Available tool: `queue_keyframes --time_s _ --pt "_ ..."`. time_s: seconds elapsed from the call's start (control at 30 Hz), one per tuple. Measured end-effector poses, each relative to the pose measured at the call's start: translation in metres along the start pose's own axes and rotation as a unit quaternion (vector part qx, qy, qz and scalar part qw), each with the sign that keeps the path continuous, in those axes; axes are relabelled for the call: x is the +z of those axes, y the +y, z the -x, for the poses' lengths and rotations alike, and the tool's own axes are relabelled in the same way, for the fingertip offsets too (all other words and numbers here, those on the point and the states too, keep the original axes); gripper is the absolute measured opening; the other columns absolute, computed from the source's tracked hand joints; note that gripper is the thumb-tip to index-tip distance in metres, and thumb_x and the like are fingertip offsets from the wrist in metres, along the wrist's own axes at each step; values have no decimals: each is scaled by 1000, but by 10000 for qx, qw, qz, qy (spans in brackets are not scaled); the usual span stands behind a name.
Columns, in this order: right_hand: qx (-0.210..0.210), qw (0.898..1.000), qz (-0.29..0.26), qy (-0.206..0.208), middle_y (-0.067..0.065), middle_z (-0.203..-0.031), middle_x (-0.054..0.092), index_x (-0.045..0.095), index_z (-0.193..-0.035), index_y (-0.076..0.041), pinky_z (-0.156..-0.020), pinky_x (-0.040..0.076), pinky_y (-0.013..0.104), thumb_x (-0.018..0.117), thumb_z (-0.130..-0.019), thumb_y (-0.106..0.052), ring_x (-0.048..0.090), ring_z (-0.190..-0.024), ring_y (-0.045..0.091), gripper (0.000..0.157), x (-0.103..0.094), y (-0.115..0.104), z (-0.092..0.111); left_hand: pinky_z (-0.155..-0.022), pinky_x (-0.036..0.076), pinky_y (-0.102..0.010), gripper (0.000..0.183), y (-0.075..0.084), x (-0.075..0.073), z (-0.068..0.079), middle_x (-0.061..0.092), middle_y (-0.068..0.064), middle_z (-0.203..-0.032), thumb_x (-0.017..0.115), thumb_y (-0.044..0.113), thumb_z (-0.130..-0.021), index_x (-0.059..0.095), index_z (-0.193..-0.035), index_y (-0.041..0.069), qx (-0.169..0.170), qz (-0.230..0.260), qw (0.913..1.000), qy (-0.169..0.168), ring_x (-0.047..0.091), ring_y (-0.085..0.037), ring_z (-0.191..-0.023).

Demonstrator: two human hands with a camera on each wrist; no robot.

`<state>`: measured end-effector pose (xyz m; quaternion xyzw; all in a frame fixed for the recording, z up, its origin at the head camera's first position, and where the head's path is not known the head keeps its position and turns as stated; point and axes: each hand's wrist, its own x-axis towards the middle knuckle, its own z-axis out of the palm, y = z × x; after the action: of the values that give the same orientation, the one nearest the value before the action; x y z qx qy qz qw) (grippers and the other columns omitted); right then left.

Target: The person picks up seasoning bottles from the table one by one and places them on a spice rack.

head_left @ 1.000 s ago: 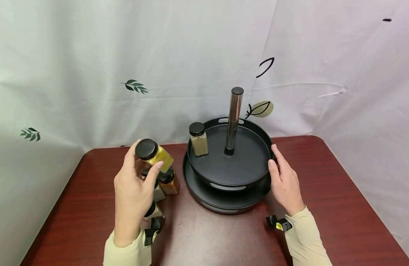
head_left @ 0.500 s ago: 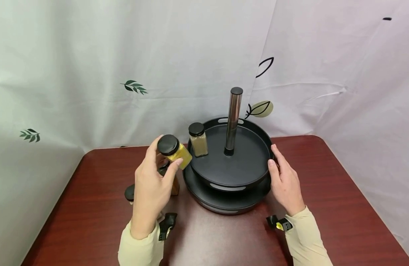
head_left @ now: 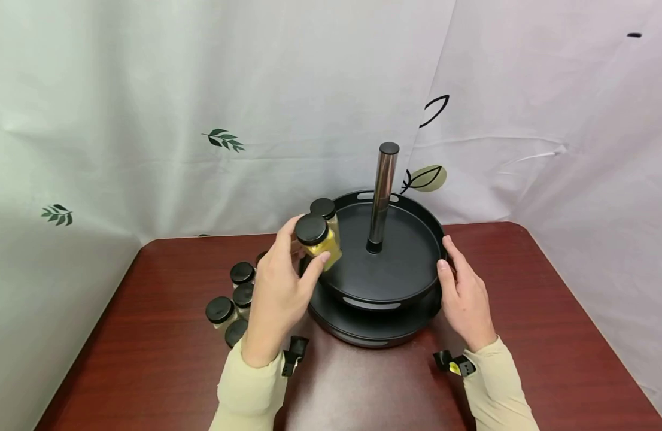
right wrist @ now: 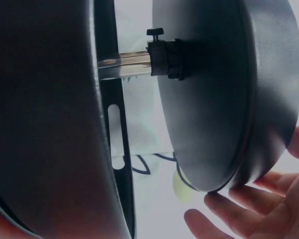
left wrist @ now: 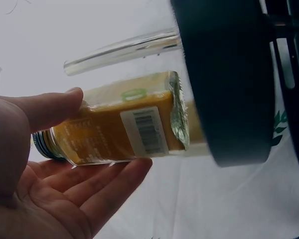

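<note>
My left hand holds a spice jar of yellow powder with a black lid, thumb on one side and fingers on the other. The jar tilts over the left rim of the upper tier of a black two-tier turntable tray. In the left wrist view, the jar shows a barcode label and its glass base faces the tray wall. Partly hidden behind it, a second spice jar stands on the upper tier. My right hand touches the upper tier's right side with nearly straight fingers.
Several black-lidded jars stand on the red-brown table left of the tray, partly hidden by my left hand. A metal post rises from the tray's middle. A pale curtain hangs behind the table.
My left hand has carried the yellow jar rightward, from above the jars on the table to the upper tier's left rim. The right hand has stayed at the tray's right side.
</note>
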<state>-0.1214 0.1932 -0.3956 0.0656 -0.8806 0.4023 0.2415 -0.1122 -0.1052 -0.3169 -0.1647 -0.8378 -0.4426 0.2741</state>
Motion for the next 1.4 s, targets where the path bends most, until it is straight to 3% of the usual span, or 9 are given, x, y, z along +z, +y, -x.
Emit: queue_keyframes --time_s 0.2,0.43,0.73,1.2,1.4 --pt "-55 10000 20 -19 5 -155 45 44 -153 -9 -113 35 31 49 -107 -23 46 -139 28 48 0 1 -1 -87 56 -33 61 -1 11 0 67 -4 -119 78 15 -89 49 -142 9 60 -175 9998 -125 68 -16 -102" --pt "-28 10000 71 18 4 -155 45 44 -153 -11 -113 34 30 50 -107 -23 46 -139 28 48 -1 1 -1 -86 57 -34 59 -3 19 1 68 -6 -116 78 15 -90 50 -141 8 59 -149 9997 -207 69 -17 -99" --pt "-20 10000 50 -8 4 -155 44 44 -153 -11 -113 34 29 50 -107 -23 46 -139 28 48 0 1 0 -84 57 -40 59 -11 24 6 70 -6 -117 79 20 -89 51 -141 11 -208 -504 9984 -169 71 -21 -100" --pt "-11 10000 54 -9 5 -155 44 44 -153 -11 -113 34 29 50 -107 -23 45 -139 28 48 0 1 0 -77 57 -44 56 -17 34 10 73 -12 -109 83 27 -85 61 -131 2 -399 -870 9950 290 71 -25 -93" --pt "-28 10000 34 22 4 -155 44 45 -152 -11 -113 34 28 50 -107 -23 46 -139 28 48 -1 1 0 -92 52 -49 57 -18 34 11 72 -14 -111 83 28 -84 62 -129 -1 -571 -850 9943 308 69 -29 -102"
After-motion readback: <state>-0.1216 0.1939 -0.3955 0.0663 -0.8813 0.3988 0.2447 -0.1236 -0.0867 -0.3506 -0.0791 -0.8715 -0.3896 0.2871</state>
